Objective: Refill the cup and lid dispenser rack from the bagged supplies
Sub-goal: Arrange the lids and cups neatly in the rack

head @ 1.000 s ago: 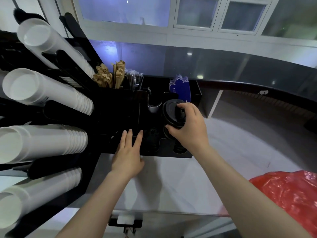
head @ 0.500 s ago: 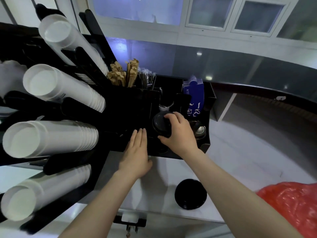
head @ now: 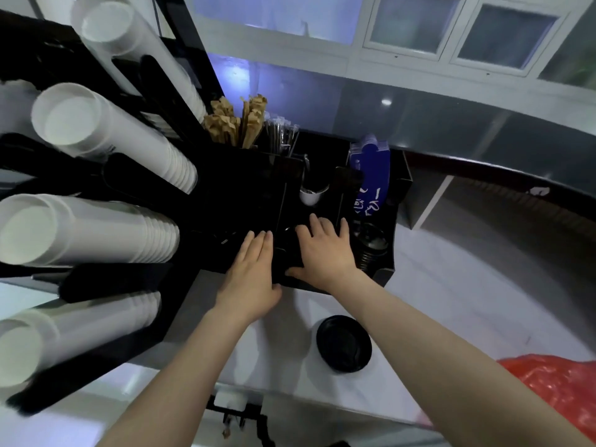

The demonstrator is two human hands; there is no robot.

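Both hands (head: 250, 279) (head: 325, 256) flat on black rack (head: 245, 201), fingers spread.

Dim, bluish light; a small ceiling lamp glares off the glossy grey wall panel (head: 386, 101). Edges bow and blur; black organiser compartments (head: 245, 195) sink into shadow.

The rack (head: 245, 188) is glossy black plastic; the cups (head: 96, 233) are matt white paper. The bag (head: 561, 388) is crinkled red plastic.

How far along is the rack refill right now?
Cup tubes look full. Right hand presses flat into the lid slot and left hand rests on the rack; neither visibly holds anything. One black lid lies loose on the counter, and the red bag waits.
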